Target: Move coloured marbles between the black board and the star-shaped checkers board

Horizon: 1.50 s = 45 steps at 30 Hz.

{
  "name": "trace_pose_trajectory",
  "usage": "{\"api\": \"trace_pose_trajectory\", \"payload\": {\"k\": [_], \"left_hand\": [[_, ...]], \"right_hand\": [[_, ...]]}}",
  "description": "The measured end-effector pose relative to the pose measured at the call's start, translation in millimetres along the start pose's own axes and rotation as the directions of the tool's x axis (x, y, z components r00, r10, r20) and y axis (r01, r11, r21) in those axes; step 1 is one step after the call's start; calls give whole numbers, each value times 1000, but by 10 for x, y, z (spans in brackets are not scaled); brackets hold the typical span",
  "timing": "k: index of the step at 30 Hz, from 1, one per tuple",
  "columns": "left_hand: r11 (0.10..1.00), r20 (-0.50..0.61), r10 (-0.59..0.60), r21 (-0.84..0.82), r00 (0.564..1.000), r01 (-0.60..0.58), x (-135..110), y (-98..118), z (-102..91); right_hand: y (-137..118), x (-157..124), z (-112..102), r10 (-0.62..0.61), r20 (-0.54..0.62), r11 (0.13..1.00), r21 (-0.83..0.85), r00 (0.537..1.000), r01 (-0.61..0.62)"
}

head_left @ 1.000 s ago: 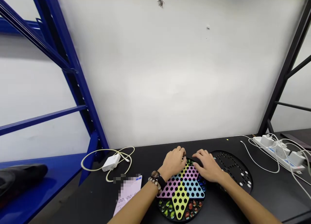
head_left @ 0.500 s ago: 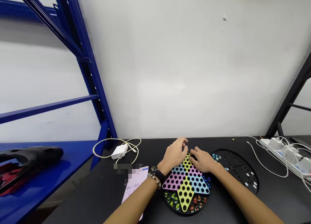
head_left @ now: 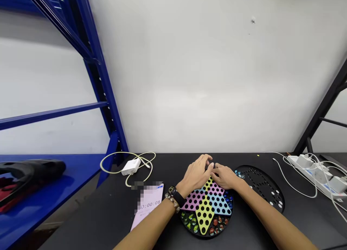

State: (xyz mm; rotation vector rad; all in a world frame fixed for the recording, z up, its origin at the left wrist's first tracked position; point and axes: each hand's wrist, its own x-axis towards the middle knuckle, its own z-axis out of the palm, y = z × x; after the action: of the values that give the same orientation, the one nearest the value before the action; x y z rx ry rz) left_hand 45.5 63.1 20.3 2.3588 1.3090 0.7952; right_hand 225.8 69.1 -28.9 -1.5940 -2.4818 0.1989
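Your left hand (head_left: 197, 173) is half curled over the far left side of the board (head_left: 205, 205), and your right hand (head_left: 224, 177) bends in from its far right side; both come close together at the star's far tip. Whether either hand grips something, I cannot tell, because the fingertips are hidden. The board lies on the bench (head_left: 92, 214), in front of you. At this tip I would advise small finger movements and light pressure: the green marbles (head_left: 190, 221), red marbles (head_left: 218, 224) and blue marbles (head_left: 228, 199) between the star's arms could roll from a bump.

Around it, from the left: a charger (head_left: 131, 167) with looped cable lies near the bench's far left corner. The phone (head_left: 148, 206) is just beside your left forearm, which could push it. To the right of the board is a tray (head_left: 262, 185); your right forearm passes close to its near left side, so mind it. Nearer the bench's right edge lies a power strip (head_left: 322, 179), well apart from your hands.
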Motion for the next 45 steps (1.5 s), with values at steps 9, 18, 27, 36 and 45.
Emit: {"api": "trace_pose_trajectory", "payload": {"k": [9,18,27,36,45], "left_hand": [[999,-5,23,-39,1000,-23,27,92,15],[998,-17,42,-56,999,-43,17,94,83],[997,72,62,40,995,-65,19,87,156],[967,292,27,234,956,-99,176,314,496],[980,402,-126,190,907,52,297,366,635]], "right_hand": [[1,-8,23,94,-73,995,35,993,-92],[106,-21,92,192,-242,961,244,951,-131],[452,-43,-174,438,-398,823,538,806,-181],[715,-676,-163,314,-290,947,27,904,-321],[500,-642,-198,262,-352,965,93,898,-245]]}}
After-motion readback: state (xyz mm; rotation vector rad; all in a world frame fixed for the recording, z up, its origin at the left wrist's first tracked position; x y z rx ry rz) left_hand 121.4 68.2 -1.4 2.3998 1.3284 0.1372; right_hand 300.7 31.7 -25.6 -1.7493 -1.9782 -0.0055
